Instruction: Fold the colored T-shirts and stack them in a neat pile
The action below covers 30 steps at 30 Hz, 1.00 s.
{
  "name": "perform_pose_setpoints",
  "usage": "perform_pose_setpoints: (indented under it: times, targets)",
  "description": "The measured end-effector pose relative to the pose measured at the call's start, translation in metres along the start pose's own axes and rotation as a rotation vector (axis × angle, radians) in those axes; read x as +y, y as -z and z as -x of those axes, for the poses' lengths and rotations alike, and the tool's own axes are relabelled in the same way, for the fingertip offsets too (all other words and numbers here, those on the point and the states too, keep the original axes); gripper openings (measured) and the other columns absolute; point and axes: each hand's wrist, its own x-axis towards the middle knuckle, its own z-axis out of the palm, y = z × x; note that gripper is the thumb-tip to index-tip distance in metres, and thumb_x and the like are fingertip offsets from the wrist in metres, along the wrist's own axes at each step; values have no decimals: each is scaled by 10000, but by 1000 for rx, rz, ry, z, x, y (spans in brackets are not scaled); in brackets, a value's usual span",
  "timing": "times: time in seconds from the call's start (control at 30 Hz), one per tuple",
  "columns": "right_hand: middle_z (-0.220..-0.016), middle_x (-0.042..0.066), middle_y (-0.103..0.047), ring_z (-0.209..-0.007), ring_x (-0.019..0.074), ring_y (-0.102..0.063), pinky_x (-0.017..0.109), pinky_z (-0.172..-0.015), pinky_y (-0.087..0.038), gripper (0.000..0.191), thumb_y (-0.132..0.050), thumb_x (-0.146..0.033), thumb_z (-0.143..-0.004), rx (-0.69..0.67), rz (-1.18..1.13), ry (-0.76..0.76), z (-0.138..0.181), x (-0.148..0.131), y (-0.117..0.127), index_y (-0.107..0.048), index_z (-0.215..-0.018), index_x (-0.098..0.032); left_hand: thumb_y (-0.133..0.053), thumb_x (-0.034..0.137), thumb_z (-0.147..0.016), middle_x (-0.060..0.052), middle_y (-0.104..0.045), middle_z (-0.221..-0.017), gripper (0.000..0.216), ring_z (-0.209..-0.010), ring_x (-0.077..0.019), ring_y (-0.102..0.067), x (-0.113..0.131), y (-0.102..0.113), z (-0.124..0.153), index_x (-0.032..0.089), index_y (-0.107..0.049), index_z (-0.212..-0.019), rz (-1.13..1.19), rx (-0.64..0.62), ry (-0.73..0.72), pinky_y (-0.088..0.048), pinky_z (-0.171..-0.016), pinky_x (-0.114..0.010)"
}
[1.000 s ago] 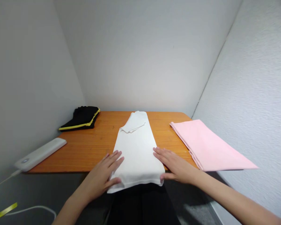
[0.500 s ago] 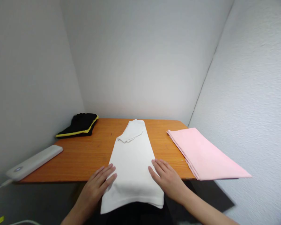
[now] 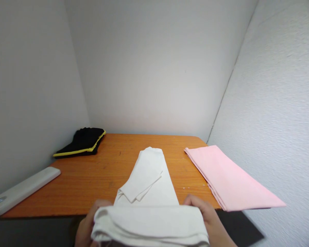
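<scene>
Wooden table (image 3: 113, 171), pale walls (image 3: 144, 68) — white garment (image 3: 154, 197) lengthwise mid-table, near end raised, left hand (image 3: 89, 221) and right hand (image 3: 206, 212) clamped on its sides — pink cloth (image 3: 229, 178) to right, black-and-yellow cloth (image 3: 83, 140) far left, white device (image 3: 25, 190) nearer left.

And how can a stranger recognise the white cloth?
On the wooden table, look between the black cloth, left, and the pink cloth, right. The white cloth runs down the middle; only it is held, by the left hand and right hand.
</scene>
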Motion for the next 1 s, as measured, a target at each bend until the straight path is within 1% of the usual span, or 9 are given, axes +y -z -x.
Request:
perform_pose_setpoints:
  times: [0.1, 0.17, 0.27, 0.33, 0.4, 0.5, 0.6, 0.73, 1.0]
  targets:
    - [-610, -18, -525, -592, 142, -468, 231, -550, -375, 174, -534, -291, -776, 109, 11, 27, -44, -4, 7, -483, -630, -211, -583, 570, -834, -6, -669, -831, 363, -734, -172, -621, 17, -13, -54, 228, -620, -951, 109, 22, 35, -521, -639, -238]
    - [-623, 3, -557, -616, 163, -501, 244, -564, -402, 193, -500, -320, -780, 162, 63, 71, -83, -2, 12, -502, -620, -213, -550, 507, -872, -11, -660, -839, 325, -764, -168, -616, 16, -25, -98, 203, -610, -970, 121, 17, 46, -506, -673, -238]
    - [-747, 57, -659, -732, 202, -588, 258, -628, -451, 276, -425, -342, -846, 196, 239, 64, -148, 10, 18, -603, -703, -188, -436, 451, -930, -20, -658, -847, 311, -802, -168, -617, -8, -46, -164, 183, -591, -963, -95, -21, 86, -479, -700, -238]
    - [-835, 86, -696, -797, 215, -623, 260, -654, -457, 371, -360, -336, -906, 198, 464, -44, -186, 22, 16, -657, -773, -158, -396, 407, -948, -38, -673, -880, 298, -812, -172, -626, -33, -61, -197, 177, -586, -948, -287, -59, 158, -466, -687, -241]
    - [-834, 107, -708, -795, 230, -644, 270, -650, -454, 452, -348, -380, -944, 180, 647, -161, -214, 37, 10, -682, -760, -139, -434, 344, -932, -67, -692, -897, 241, -815, -188, -639, -59, -75, -217, 165, -595, -911, -405, -108, 224, -459, -684, -256]
    - [-827, 151, -714, -815, 275, -666, 312, -680, -460, 469, -468, -490, -922, 151, 730, -229, -232, 60, -1, -706, -741, -129, -537, 276, -870, -108, -711, -899, 141, -852, -230, -660, -89, -92, -222, 157, -613, -873, -529, -193, 277, -455, -717, -289]
    - [-918, 187, -714, -901, 302, -670, 341, -729, -465, 455, -487, -514, -926, 139, 880, -272, -233, 74, -11, -722, -852, -132, -522, 277, -880, -141, -709, -989, 175, -928, -264, -662, -103, -97, -213, 155, -613, -966, -617, -249, 258, -450, -767, -325]
    - [-970, 182, -710, -933, 295, -668, 340, -731, -468, 479, -406, -511, -968, 106, 1048, -264, -230, 76, -16, -707, -960, -139, -462, 304, -918, -148, -700, -1036, 259, -965, -280, -655, -102, -94, -207, 147, -571, -1094, -661, -278, 227, -451, -783, -344]
    - [-989, 174, -703, -937, 299, -666, 343, -719, -466, 440, -429, -498, -966, 110, 1071, -286, -228, 70, -18, -644, -1061, -126, -445, 268, -930, -144, -695, -1050, 335, -967, -268, -662, -92, -91, -206, 141, -466, -1239, -697, -240, 176, -461, -803, -338]
